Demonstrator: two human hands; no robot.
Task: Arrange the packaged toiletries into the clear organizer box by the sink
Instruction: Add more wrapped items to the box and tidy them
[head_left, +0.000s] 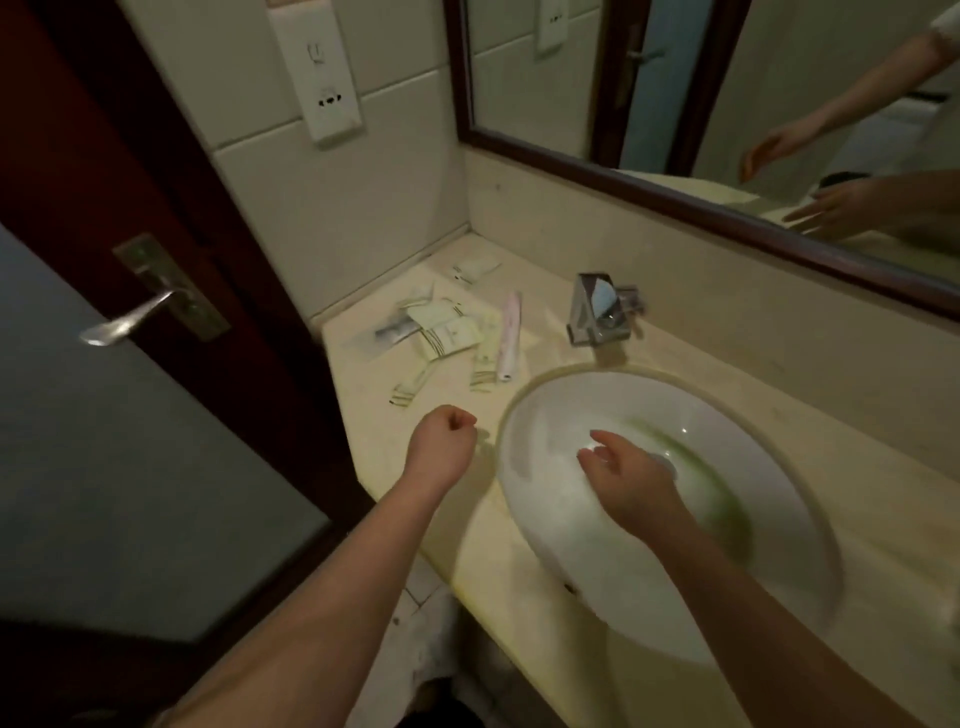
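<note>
Several cream packaged toiletries (447, 332) lie scattered on the counter left of the tap, with a pink-and-white tube (509, 335) among them and one small packet (475, 269) near the back corner. My left hand (441, 441) hovers over the counter in front of the packets, fingers curled shut, holding nothing I can see. My right hand (628, 478) is over the white sink (545, 426), fingers apart and empty. No clear organizer box is in view.
A chrome tap (602, 312) stands behind the sink. A framed mirror (571, 161) runs along the back wall and reflects my arms. A dark door with a metal handle (130, 319) stands left of the counter's edge. A wall socket (322, 78) sits above the corner.
</note>
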